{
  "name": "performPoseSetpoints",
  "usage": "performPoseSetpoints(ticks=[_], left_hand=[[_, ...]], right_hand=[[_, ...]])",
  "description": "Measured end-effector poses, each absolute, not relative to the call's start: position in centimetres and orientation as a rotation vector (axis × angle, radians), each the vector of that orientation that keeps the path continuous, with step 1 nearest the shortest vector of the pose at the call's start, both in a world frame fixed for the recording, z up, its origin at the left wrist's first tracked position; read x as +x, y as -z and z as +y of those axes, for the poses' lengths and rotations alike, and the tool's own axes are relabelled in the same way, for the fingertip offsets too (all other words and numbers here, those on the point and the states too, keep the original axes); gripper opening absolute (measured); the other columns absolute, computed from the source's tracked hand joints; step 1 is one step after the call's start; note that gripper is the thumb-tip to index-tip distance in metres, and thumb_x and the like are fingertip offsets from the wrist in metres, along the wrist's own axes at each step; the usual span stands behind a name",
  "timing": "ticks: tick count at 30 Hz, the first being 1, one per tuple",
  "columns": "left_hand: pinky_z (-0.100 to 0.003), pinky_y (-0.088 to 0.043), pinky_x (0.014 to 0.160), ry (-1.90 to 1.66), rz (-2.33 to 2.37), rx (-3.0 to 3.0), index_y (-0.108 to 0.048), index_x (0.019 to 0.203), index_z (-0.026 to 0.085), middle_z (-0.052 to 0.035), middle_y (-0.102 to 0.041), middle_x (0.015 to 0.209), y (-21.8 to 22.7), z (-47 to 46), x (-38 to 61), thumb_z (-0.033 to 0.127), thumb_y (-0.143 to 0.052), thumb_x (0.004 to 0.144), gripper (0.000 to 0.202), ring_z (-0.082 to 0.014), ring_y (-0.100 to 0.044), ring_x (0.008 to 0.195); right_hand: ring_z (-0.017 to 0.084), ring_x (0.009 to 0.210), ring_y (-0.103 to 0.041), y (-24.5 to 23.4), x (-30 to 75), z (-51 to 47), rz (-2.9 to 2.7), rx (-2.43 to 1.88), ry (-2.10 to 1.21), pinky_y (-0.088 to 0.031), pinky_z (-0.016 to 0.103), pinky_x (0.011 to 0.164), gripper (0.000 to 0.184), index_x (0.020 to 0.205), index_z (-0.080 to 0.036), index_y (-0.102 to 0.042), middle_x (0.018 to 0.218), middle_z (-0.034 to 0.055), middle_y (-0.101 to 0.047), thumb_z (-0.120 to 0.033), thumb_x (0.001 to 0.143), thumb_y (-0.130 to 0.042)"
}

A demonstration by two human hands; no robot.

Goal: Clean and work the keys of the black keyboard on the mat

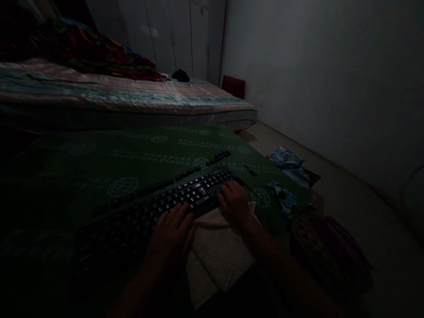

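Observation:
A long black keyboard (175, 201) lies slantwise on a green printed sheet. My left hand (172, 225) rests on its near edge, fingers stretched out flat over the lower keys. At the keyboard's right end is my right hand (233, 198), its fingers bent and close together over the key area; anything between the fingertips is too dark to make out. Behind the keyboard, loose black keycaps (188, 172) lie in a long slanting row on the sheet. A folded beige cloth (218, 251) is under and between my forearms.
The green sheet (149, 154) spreads ahead toward a bed (132, 95) with a red patterned blanket (96, 53). To the right lie crumpled blue cloths (286, 159) and a dark, purplish bundle (334, 247). A pale wall (324, 75) bounds the right side. The light is dim.

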State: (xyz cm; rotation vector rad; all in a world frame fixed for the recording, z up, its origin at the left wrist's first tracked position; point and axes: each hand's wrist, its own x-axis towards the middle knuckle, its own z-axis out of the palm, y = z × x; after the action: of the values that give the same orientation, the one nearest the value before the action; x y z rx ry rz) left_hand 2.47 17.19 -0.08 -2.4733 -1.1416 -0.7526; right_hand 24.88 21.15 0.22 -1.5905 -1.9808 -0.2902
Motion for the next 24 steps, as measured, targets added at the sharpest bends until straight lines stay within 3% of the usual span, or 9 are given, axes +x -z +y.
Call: performPoseSetpoints(ticks=[24], left_hand=[[-0.045, -0.043, 0.091, 0.754, -0.942, -2.491, -0.063, 0.099, 0.015, -0.0138, -0.066, 0.110, 0.2, 16.7, 2.9, 0.015, -0.040, 0.089, 0.025, -0.0280, -0.057, 0.109]], right_hand=[[0.026, 0.102, -0.046, -0.1, 24.8, 21.2, -1.939, -1.682, 0.312, -0.036, 0.039, 0.088, 0.019, 0.096, -0.017, -0.058, 0.101, 0.0112, -0.058, -0.033, 0.090, -0.049]])
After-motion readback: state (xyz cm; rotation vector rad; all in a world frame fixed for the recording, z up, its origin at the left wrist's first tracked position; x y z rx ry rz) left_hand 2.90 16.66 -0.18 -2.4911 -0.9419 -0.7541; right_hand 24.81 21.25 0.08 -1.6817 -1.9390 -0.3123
